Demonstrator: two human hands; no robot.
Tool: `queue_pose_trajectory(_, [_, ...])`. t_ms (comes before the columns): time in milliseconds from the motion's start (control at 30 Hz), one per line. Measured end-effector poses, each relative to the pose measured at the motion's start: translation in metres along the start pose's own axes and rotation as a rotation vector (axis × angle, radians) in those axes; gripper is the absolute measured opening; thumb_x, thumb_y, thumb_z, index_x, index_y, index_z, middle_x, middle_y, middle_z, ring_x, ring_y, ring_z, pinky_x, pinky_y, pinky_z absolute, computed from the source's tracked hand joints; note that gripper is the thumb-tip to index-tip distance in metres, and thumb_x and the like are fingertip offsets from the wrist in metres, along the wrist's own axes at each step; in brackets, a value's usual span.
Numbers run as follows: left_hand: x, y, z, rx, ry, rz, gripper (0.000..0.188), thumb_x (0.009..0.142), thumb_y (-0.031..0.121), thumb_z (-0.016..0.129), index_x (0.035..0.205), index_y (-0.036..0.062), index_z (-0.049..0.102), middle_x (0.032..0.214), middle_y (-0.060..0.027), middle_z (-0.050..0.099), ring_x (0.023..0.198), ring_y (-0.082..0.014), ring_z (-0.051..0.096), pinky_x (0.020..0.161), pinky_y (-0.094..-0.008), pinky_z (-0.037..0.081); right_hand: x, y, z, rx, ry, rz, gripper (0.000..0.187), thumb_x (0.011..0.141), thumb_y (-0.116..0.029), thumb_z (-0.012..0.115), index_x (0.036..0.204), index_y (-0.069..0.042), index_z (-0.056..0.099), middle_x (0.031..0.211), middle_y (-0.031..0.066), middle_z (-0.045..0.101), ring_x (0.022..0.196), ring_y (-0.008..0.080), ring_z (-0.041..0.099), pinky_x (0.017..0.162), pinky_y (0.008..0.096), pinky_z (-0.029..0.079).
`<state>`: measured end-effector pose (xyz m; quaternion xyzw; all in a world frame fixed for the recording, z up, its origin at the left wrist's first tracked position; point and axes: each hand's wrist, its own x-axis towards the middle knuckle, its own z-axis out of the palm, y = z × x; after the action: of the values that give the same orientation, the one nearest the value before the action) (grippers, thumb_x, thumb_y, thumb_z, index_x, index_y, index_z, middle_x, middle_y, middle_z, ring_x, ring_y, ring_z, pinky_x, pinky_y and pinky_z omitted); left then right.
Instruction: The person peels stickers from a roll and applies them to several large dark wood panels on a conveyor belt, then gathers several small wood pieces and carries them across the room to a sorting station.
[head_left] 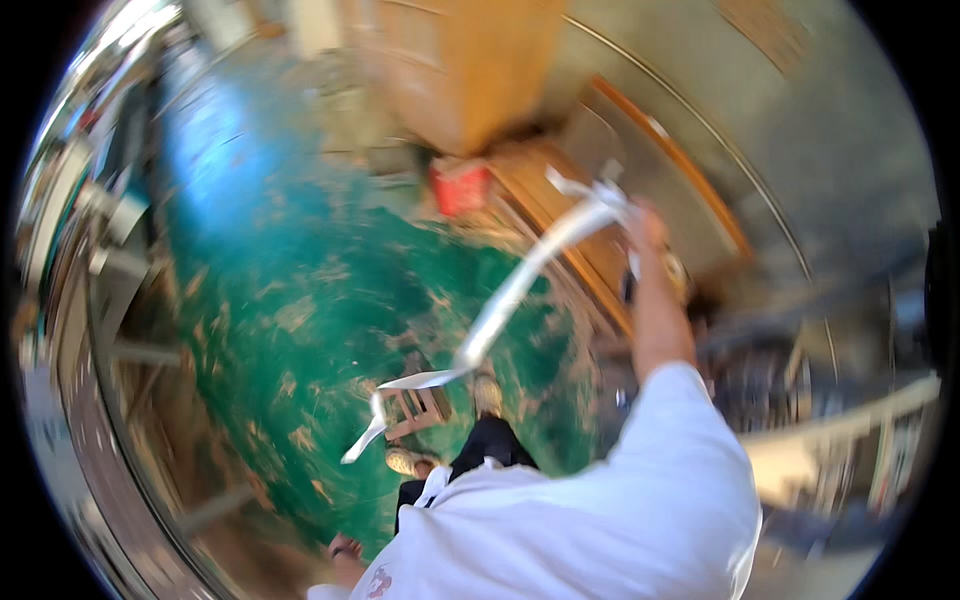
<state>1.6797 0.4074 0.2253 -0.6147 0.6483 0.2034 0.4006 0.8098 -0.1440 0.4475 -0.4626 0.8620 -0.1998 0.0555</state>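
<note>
My right arm reaches out to the right, and my right hand (648, 228) is closed around one end of a long, thin white strip (510, 285). The strip is twisted and slack. It trails down to the left, and its loose end hangs over the green floor near my feet. A crumpled bit of the same white material sticks up past my fingers. Low on the left, my left hand (343, 547) hangs beside my body. It is small and blurred, so its fingers cannot be made out.
A small wooden stool (420, 408) stands by my feet on the worn green floor (300, 330). Ahead are an orange-brown wooden cabinet (470, 70), a red box (461, 188) and a framed panel (650, 165) leaning at the wall. Cluttered shelving (110, 270) runs along the left.
</note>
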Motion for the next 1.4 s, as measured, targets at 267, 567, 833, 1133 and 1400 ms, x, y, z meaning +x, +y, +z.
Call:
queue_pose_trajectory(267, [-0.161, 0.114, 0.016, -1.562, 0.343, -1.118, 0.044, 0.085, 0.034, 0.054, 0.119, 0.0080, 0.061, 0.121, -0.0191, 0.060, 0.113, -0.0343, 0.056, 0.096, -0.0408, 0.044, 0.080, 0.103, 0.098, -0.026, 0.045, -0.402, 0.036, 0.094, -0.028, 0.049, 0.114, -0.002, 0.063, 0.106, 0.0111, 0.067, 0.099, 0.0278, 0.062, 0.088, 0.0375, 0.047])
queue_pose_trajectory(567, [-0.259, 0.241, 0.035, -1.812, 0.239, -1.010, 0.047, 0.085, 0.037, 0.055, 0.126, 0.0141, 0.057, 0.118, -0.0122, 0.063, 0.111, -0.0294, 0.058, 0.095, -0.0382, 0.046, -0.560, -0.152, 0.250, -0.133, -1.442, -1.491, 0.034, 0.089, -0.026, 0.057, 0.116, -0.007, 0.061, 0.103, 0.0110, 0.067, 0.090, 0.0240, 0.063, 0.083, 0.0357, 0.049])
queue_pose_trajectory(833, [-0.389, 0.445, 0.276, -1.990, -0.227, -1.515, 0.040, 0.085, 0.038, 0.054, 0.116, 0.0150, 0.065, 0.117, -0.0136, 0.063, 0.110, -0.0310, 0.059, 0.091, -0.0406, 0.048, -0.889, -0.354, 0.151, 0.297, -1.625, -1.735, 0.030, 0.087, -0.014, 0.062, 0.115, -0.005, 0.060, 0.091, 0.0065, 0.066, 0.080, 0.0141, 0.061, 0.075, 0.0287, 0.050])
queue_pose_trajectory(1133, [-0.356, 0.345, 0.458, -2.283, 0.163, -1.983, 0.027, 0.084, 0.024, 0.052, 0.098, 0.0083, 0.070, 0.085, -0.0127, 0.069, 0.078, -0.0232, 0.066, 0.073, -0.0358, 0.052, -0.816, -0.278, 0.299, -0.771, -1.342, -1.980, 0.035, 0.088, -0.038, 0.047, 0.104, -0.012, 0.064, 0.103, 0.0107, 0.067, 0.106, 0.0327, 0.059, 0.099, 0.0620, 0.033])
queue_pose_trajectory(1400, [-0.436, -0.066, 0.511, -1.945, 1.000, -1.731, 0.030, 0.085, 0.023, 0.061, 0.108, 0.0038, 0.065, 0.100, -0.0157, 0.069, 0.092, -0.0272, 0.066, 0.082, -0.0362, 0.050, -1.013, -0.414, 0.321, -0.378, -1.677, -1.489, 0.028, 0.085, -0.028, 0.056, 0.098, -0.005, 0.065, 0.090, 0.0134, 0.066, 0.081, 0.0236, 0.063, 0.069, 0.0377, 0.048])
